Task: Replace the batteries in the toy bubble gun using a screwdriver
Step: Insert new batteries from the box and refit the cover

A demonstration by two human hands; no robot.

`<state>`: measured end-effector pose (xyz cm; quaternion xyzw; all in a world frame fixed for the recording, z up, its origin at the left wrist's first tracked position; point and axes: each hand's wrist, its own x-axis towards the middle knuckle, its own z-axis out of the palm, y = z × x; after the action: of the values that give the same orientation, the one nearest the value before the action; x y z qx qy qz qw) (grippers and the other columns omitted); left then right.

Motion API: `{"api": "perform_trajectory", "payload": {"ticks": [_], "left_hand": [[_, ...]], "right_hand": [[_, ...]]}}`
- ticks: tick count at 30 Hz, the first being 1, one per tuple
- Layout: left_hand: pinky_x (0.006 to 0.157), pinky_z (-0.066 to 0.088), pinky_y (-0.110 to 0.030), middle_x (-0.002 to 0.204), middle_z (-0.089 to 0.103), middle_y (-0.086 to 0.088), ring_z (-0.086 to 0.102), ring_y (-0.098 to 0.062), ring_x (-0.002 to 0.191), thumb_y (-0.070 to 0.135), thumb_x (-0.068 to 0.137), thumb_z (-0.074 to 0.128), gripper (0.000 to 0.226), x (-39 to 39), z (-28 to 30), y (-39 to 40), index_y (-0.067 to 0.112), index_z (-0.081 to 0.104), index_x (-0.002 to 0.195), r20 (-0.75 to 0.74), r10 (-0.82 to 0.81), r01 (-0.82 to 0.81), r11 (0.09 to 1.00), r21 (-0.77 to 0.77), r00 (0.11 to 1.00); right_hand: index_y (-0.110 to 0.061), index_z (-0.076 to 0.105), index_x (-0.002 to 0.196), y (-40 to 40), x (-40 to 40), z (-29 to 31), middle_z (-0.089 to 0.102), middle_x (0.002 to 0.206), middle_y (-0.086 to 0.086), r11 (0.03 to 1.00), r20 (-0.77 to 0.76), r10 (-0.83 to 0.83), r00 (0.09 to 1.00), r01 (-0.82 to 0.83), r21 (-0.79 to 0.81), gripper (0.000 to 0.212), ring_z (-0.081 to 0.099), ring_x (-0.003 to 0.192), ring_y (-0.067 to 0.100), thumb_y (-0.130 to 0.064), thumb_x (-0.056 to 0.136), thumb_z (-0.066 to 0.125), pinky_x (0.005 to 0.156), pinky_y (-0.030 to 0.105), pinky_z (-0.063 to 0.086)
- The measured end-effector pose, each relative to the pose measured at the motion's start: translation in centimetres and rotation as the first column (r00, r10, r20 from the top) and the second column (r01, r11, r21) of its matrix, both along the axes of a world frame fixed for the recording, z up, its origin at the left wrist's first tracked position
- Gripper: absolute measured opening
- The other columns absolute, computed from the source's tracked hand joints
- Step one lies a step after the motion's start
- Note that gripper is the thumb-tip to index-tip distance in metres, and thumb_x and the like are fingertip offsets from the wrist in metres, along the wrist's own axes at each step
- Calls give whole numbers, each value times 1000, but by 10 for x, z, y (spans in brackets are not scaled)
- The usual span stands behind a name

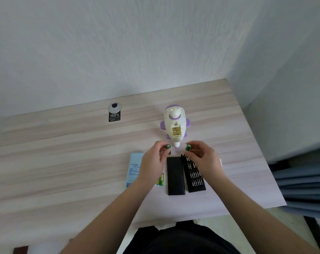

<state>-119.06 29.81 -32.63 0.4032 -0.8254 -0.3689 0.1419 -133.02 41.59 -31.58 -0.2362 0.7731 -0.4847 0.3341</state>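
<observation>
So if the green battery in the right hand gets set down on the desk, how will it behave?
The green battery is a smooth cylinder, so laid on its side it would probably roll across the flat desk. Stood on end it looks narrow and likely to tip. Pinched in the right hand, it appears rigid.

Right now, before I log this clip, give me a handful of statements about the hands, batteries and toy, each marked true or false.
1. Each hand holds one green battery. True: the left hand pinches a battery and the right hand pinches another battery.
2. The bubble gun's battery compartment is covered. False: the bubble gun lies with its compartment open and no batteries showing in it.
3. The bit case is closed. False: the bit case lies open, bits showing, with its black lid beside it.
4. More batteries lie on the table by the left wrist. True: spare batteries sit there.
5. A screwdriver is in the right hand. False: it holds only a battery.
</observation>
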Motion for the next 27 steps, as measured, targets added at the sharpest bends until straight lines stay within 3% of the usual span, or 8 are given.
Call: {"api": "perform_trajectory", "payload": {"ticks": [3, 7, 16, 21, 27], "left_hand": [[83, 53, -21, 98, 67, 12, 65, -2, 94, 24, 92, 62, 19, 1, 13, 10, 18, 60, 110, -168, 57, -62, 998, -23, 984], [82, 52, -15, 97, 67, 14, 66, -2, 94, 18, 87, 68, 20, -2, 26, 22, 18, 62, 106, -267, 64, -87, 993, -75, 961], [80, 50, -12, 102, 67, 20, 65, 3, 96, 23, 89, 67, 23, -10, 29, 13, 21, 62, 111, -277, 73, -81, 997, -17, 958], [82, 50, -12, 105, 72, 7, 65, 2, 94, 19, 91, 66, 24, -20, 24, -11, 15, 65, 115, -296, 49, -51, 999, -1, 954], [72, 51, -16, 101, 69, -2, 67, -10, 80, 13, 88, 68, 18, -37, 17, -40, 12, 67, 106, -303, 16, -29, 999, -40, 953]], "right_hand": [[-32, 65, 93, 2, -5, 8, 71, 86, -15, 999, -37, 28, 999, -29, -42, 23, 65, 80, -8, -15, 81, 75, 65, 5, 47], [-28, 65, 93, 4, -14, 10, 71, 87, -14, 994, -67, 63, 996, -69, -82, 23, 67, 84, -3, -12, 80, 76, 76, 18, 54], [-26, 62, 97, -6, -17, 20, 72, 90, -10, 991, -62, 20, 998, -28, -133, 25, 68, 85, 0, -12, 80, 75, 76, 16, 53], [-30, 62, 93, -21, -23, 23, 72, 91, -9, 991, -68, -12, 998, 2, -137, 24, 69, 84, 2, -12, 81, 75, 73, 14, 52], [-15, 64, 102, -41, -36, 22, 72, 92, -8, 995, -152, -27, 988, 12, -101, 15, 67, 84, -2, -13, 87, 69, 74, 14, 51]]}}
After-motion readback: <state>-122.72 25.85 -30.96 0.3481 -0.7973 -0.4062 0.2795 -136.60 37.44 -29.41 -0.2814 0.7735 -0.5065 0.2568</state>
